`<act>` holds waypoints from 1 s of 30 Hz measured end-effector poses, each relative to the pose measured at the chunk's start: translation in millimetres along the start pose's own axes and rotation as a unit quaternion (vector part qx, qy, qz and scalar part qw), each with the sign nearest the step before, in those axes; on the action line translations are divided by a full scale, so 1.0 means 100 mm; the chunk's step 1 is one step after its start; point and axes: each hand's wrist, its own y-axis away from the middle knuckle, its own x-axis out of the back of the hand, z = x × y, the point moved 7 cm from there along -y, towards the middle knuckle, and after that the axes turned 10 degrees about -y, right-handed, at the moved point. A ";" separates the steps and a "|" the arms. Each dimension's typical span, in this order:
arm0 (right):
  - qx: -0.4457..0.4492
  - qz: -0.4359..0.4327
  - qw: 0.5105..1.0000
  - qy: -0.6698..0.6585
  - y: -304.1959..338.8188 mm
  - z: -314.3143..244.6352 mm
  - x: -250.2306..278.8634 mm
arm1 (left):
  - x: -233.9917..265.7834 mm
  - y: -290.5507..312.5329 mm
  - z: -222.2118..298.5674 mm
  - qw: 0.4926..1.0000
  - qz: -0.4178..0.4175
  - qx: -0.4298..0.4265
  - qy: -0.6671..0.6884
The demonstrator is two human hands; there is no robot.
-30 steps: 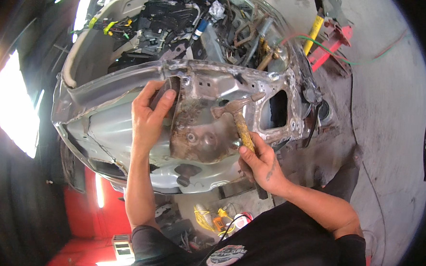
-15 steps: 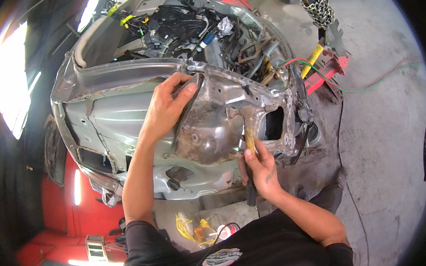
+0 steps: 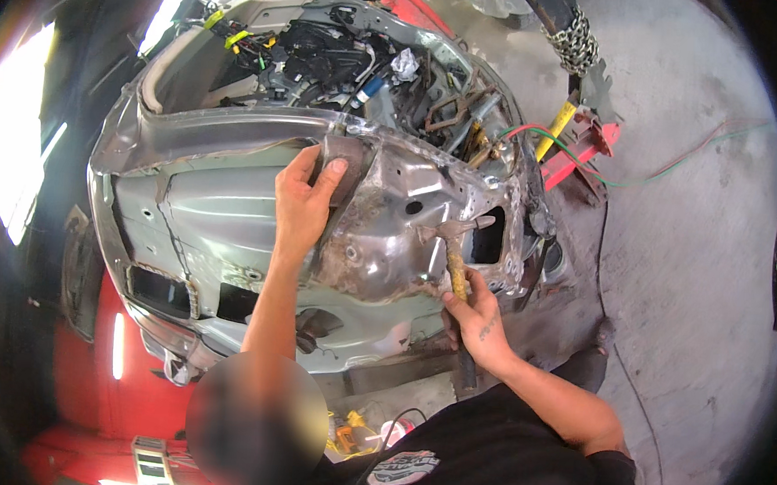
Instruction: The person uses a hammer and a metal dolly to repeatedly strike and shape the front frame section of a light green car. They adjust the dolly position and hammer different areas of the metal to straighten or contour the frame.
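Note:
My left hand [image 3: 302,207] grips a dark, rounded metal dolly block [image 3: 348,177] near the top edge of the bare silver car body [image 3: 223,207]. Its thumb lies across the block's face. In my right hand [image 3: 481,325] is a body hammer [image 3: 456,265] with a worn yellow handle, held around the lower part of the grip. The hammer's head points up, in front of the panel beside a rectangular cutout [image 3: 488,237]. A blurred patch covers part of my left forearm.
Loose parts and wiring [image 3: 315,54] fill the car body's interior, with a blue can [image 3: 367,92] among them. At right stand a chain-wrapped post [image 3: 574,48] and a red metal frame [image 3: 578,151]. Red and green hoses and a black cable [image 3: 600,254] cross the floor.
The block in my left hand has turned so its broad face shows. My right hand and the hammer have dropped slightly, and the view has shifted a little.

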 end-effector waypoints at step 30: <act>0.082 -0.018 0.991 0.107 0.06 -0.23 0.04 | -0.02 0.11 0.26 0.961 0.045 -0.018 -0.272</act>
